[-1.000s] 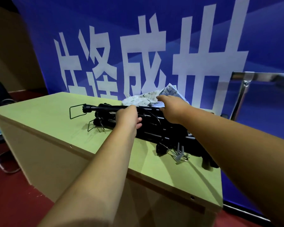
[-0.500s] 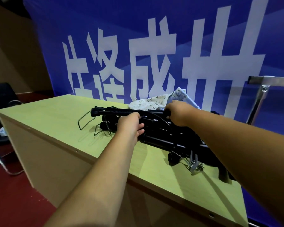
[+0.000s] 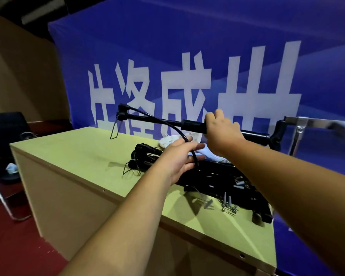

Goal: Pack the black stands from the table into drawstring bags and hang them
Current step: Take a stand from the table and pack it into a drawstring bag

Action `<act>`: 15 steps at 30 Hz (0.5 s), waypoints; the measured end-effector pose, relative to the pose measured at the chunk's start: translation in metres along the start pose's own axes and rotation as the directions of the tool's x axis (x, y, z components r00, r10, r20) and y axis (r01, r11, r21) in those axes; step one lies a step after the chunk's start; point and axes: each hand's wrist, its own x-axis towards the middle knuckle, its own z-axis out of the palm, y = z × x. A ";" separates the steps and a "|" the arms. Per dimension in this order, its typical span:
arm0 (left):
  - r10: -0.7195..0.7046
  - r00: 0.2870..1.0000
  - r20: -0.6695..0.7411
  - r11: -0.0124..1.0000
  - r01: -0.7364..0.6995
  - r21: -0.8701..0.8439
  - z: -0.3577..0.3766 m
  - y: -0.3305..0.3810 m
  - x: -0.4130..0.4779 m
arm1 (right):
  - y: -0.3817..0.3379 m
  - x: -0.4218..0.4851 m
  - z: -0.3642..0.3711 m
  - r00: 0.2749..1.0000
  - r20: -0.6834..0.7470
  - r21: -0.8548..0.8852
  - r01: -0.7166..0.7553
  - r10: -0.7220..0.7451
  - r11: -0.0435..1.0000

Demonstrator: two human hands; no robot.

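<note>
In the head view, one stand (image 3: 191,125) is held in the air above the table (image 3: 78,152), well clear of the pile (image 3: 217,176) of other black stands lying on the top. Its long axis runs nearly level from left to right, with the left end, which carries a wire loop, slightly higher and the right end close to the metal rack (image 3: 307,124). The thick middle section is gripped from the near side by the right hand (image 3: 221,132), with the fingers wrapped over the tube and the thumb raised above it. A thin black cable (image 3: 184,136) droops from the left end in a curve and is met by the left hand (image 3: 179,158), which is placed lower and nearer to the pile. The left fingers (image 3: 197,145) are nearly straight and spread, with the cable lying across them; no closed grip on it is seen. The bags (image 3: 169,140) are seen as pale crumpled cloth on the table, directly behind both hands and below the stand. Both forearms are stretched forward, the right one higher. The stand's left end is judged the likelier end to be fed into a bag, so the loose cable would need to be gathered against the tube first; the left hand is the nearer for that.
</note>
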 end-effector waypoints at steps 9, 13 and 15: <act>0.178 0.984 -0.030 0.984 -0.177 0.027 0.046 0.067 -0.060 | 0.012 -0.030 -0.097 0.990 -0.120 0.058 -0.063 0.069 0.996; 0.225 0.974 -0.002 0.974 -0.225 0.011 0.068 0.089 -0.098 | 0.021 -0.056 -0.136 0.986 -0.128 0.152 -0.087 0.107 0.985; 0.232 0.973 0.008 0.973 -0.232 -0.001 0.079 0.092 -0.118 | 0.024 -0.076 -0.154 0.987 -0.097 0.201 -0.109 0.130 0.974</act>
